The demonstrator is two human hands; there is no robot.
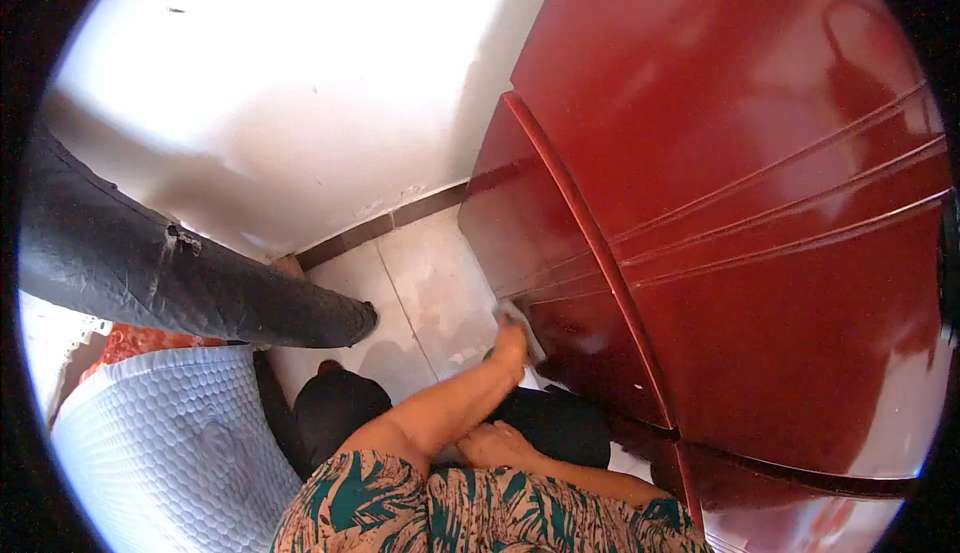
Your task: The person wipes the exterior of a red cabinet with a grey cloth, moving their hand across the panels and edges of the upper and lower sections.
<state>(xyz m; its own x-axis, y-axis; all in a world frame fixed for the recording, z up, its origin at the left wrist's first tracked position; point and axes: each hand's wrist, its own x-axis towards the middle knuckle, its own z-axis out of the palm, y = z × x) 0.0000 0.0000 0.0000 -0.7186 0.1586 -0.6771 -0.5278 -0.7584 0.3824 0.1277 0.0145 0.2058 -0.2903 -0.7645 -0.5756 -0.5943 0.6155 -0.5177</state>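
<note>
Left arm reaches forward past the knees. Left hand [511, 349] bunched, seemingly grasping a pale cloth [530, 331]; individual fingers too small to make out. Cloth lies low against the dark red side panel [560, 338] of a glossy red cabinet [740, 283], near the tiled floor [445, 263]. Judged reason for the hold: a palm backing the cloth keeps it flat on the smooth panel.

Right hand [495, 445] lies at the lap, just below the left forearm, well apart from the cabinet. Fingers partly hidden; cannot tell whether loose or curled. Probable reason: it props the body in a low, folded posture, both dark-clad knees [340, 408] drawn up.

Surroundings: white wall [300, 63] with dark skirting [355, 240] ahead, meeting the floor behind the cabinet's side. A long dark trouser leg [200, 263], torn at one spot, slants in from the left; whether worn or hung, cannot tell. Beneath it, a blue quilted cover [165, 443] and some orange cloth [140, 337].

Obstructions: the cover and trouser leg hem in the left; the cabinet front, with its raised edge strip [572, 203], closes off the right. The knee nearest the cabinet hides part of the panel's foot.
</note>
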